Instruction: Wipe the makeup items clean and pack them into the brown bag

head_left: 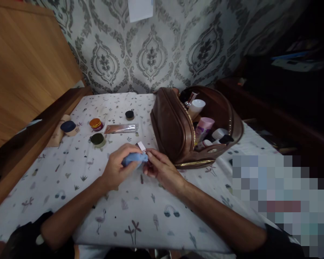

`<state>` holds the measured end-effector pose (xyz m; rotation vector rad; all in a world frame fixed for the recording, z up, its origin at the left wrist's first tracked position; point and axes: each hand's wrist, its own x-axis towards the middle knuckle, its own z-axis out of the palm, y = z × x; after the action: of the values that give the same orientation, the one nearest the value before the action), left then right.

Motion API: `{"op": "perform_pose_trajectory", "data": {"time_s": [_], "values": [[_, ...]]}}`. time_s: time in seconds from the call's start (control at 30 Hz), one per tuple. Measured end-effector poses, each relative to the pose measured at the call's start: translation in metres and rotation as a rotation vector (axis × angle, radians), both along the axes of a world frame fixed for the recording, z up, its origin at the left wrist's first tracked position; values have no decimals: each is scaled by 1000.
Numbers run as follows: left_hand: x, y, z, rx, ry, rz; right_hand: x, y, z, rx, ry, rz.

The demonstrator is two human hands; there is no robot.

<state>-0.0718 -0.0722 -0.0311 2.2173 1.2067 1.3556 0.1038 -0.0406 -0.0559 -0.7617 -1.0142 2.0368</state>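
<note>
My left hand (120, 165) is closed around a soft-looking blue cloth (133, 158), bunched under its fingers and thumb. Right against it, my right hand (163, 167) pinches a small slim item (141, 146) with a pale, square-sided end; its lower part is hidden by my fingers, so its kind cannot be made out. The cloth touches this item between the two hands. Close beyond my right hand stands an unzipped brown cosmetic bag (170, 129). Inside it are a white-capped bottle (197, 107), a pink-topped container (205, 126) and several other items.
On the patterned tablecloth (124, 216) lie a flat tube (121, 128), an orange-lidded jar (96, 124), a dark green-lidded jar (97, 140) and a small black-lidded jar (129, 115). A navy-lidded jar (68, 127) sits beside a beige pouch (56, 137). Wooden furniture (29, 64) borders the left.
</note>
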Motion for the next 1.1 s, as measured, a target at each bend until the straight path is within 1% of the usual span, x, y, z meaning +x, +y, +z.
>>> {"op": "perform_pose_trajectory", "data": {"time_s": [0.1,0.17,0.23,0.3,0.4,0.47,0.5,0.57,0.7,0.77,0.83,1.0,1.1], "values": [[-4,3,1,19,-50,232,1,0,2,10,5,37],[-4,3,0,37,-43,285,1,-1,3,43,3,49],[-2,3,0,56,-14,243,0,-1,2,72,7,37],[1,1,-1,73,39,139,-2,-1,0,73,32,0],[5,-2,-2,94,107,-28,-4,0,-2,20,83,-67],[6,-2,-1,98,105,-69,-4,0,-3,2,92,-81],[5,-2,-1,90,95,-60,-4,1,-4,5,85,-72],[2,0,0,66,62,20,-3,1,-4,23,66,-35],[-4,4,-1,53,-15,267,-2,1,-4,42,88,29],[-5,5,-1,48,-21,299,-1,0,-3,45,126,54],[-4,5,-2,51,-3,251,0,1,-3,39,153,68],[2,0,-1,64,95,37,1,3,-5,41,152,48],[2,-1,0,45,109,-12,0,3,-6,47,134,0]]}}
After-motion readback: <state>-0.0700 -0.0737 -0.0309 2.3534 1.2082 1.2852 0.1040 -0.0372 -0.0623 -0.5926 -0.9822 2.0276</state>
